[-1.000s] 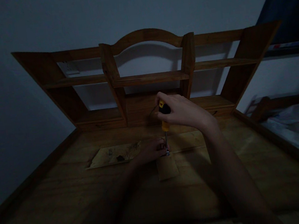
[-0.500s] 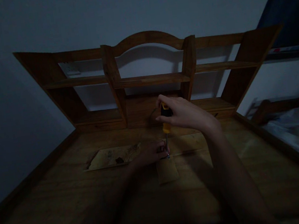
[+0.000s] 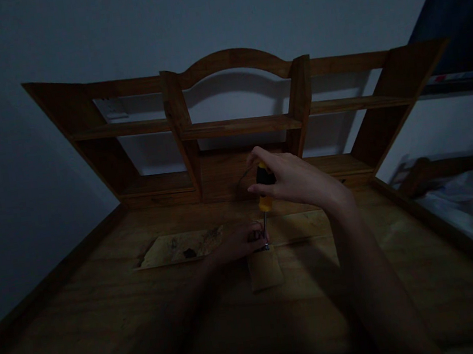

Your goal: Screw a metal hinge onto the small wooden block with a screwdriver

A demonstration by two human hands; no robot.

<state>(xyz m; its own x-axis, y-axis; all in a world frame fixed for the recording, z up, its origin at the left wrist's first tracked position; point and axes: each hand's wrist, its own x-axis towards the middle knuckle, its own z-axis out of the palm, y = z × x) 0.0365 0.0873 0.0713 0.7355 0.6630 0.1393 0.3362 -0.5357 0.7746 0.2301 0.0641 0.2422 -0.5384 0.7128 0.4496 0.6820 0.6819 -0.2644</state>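
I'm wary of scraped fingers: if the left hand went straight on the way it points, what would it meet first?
Probably the screwdriver shaft, right beside the left hand; the dim view leaves unclear whether they touch.

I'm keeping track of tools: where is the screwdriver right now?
In the head view, the screwdriver is just right of centre, held in the right hand, its tip down beside the left hand.

The screwdriver [image 3: 265, 202] at centre has a plastic-looking handle [image 3: 264, 176] and a shiny metal shaft [image 3: 265, 221]. The counter [image 3: 218, 311] is grained wood, faintly glossy; the shelf [image 3: 239, 126], wood too. The wall [image 3: 216, 13] across the top looks matt.
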